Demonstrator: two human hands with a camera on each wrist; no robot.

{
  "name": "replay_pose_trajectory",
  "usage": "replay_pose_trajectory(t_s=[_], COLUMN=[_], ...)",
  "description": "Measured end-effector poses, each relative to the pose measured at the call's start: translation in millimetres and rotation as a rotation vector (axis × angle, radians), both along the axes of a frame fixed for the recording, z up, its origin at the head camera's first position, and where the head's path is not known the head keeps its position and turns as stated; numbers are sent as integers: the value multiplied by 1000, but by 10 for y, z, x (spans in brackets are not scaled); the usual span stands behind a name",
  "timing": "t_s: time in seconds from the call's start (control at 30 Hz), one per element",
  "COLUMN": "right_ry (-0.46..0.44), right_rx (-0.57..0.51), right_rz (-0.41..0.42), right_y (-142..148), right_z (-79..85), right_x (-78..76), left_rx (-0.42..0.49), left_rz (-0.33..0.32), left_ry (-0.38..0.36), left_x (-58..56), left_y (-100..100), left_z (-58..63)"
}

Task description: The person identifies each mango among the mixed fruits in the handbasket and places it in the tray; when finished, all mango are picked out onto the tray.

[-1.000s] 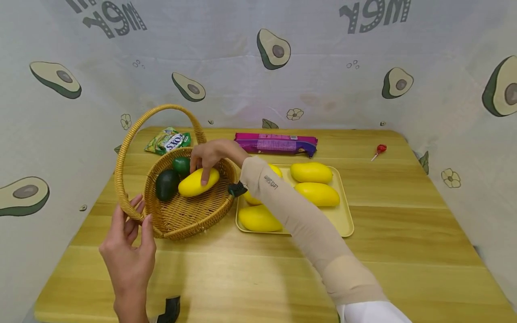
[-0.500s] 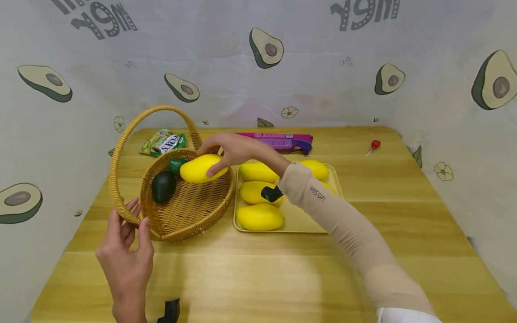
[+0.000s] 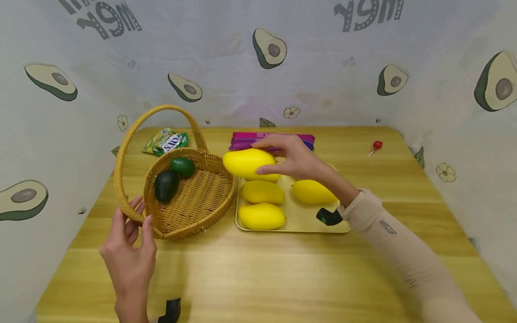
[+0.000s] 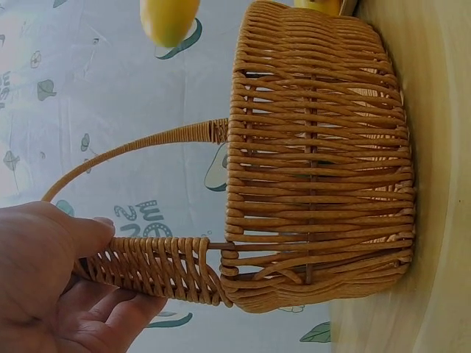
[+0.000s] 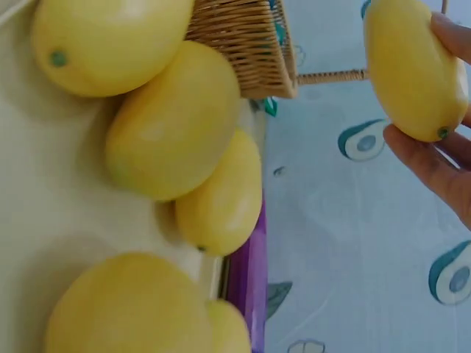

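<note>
My left hand [image 3: 131, 258] grips the lower end of the handle [image 3: 121, 179] of a wicker basket [image 4: 316, 176]; the thumb and fingers wrap it in the left wrist view. Inside the basket lie a dark avocado [image 3: 166, 186] and a smaller green fruit [image 3: 183, 167]. My right hand [image 3: 299, 158] holds a yellow mango [image 3: 245, 163] between thumb and fingers, raised above the left back part of a cream tray [image 3: 307, 225]. Several other mangoes [image 3: 262, 216] lie on that tray, one of them [image 3: 313, 192] on its right side. The right hand and held mango partly cover the tray's back.
Behind the basket lies a green candy bag [image 3: 167, 141]. A purple-pink package [image 3: 242, 140] lies along the table's back, partly behind my right hand. Toward the back right is a red lollipop [image 3: 377, 145]. A patterned cloth [image 3: 226, 54] hangs behind the wooden table [image 3: 250, 278].
My right hand has lifted the yellow mango out of the basket and carried it right, over the tray. The left hand keeps its hold on the basket handle.
</note>
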State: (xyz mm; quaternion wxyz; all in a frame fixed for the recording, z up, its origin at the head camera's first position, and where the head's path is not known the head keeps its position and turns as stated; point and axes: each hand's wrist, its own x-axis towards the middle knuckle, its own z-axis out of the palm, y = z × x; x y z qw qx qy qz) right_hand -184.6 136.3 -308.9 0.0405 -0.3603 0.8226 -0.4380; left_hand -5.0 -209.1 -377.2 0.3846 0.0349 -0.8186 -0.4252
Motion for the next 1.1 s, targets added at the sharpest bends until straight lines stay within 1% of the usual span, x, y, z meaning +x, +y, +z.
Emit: replay_pose_trajectory(t_s=[0.1,0.17,0.27,0.33,0.57,0.67,0.77,0.93,1.1], right_ry=[-6,-8,6,32,82,114,124,66,49], right_rx=[-9,4,29,44,91,102,130,179,227], right_rz=[-46,-68,-100,-119,-136,-150,-156,-170,-182], right_y=[203,323,511,642,988,1063,1111,1176,1228], right_z=[-62,-109,-167,-203,-271,-317,-381,-478,-533], right_x=[154,239,362,435,691,764,826,919,1012], left_rx=[-9,-8,-16,-17,-14,-13,-18,-14,-7], left_rz=[6,12,18,14,18,10,16,11,20], left_ry=[-15,-23,-27,-24,-22,-14,-12,-6,-24], left_x=[26,41,52,46,33,21,21,8,1], left_y=[8,2,-7,-10,3,6,6,-2,3], left_z=[3,-1,-3,1,18,17,11,13,28])
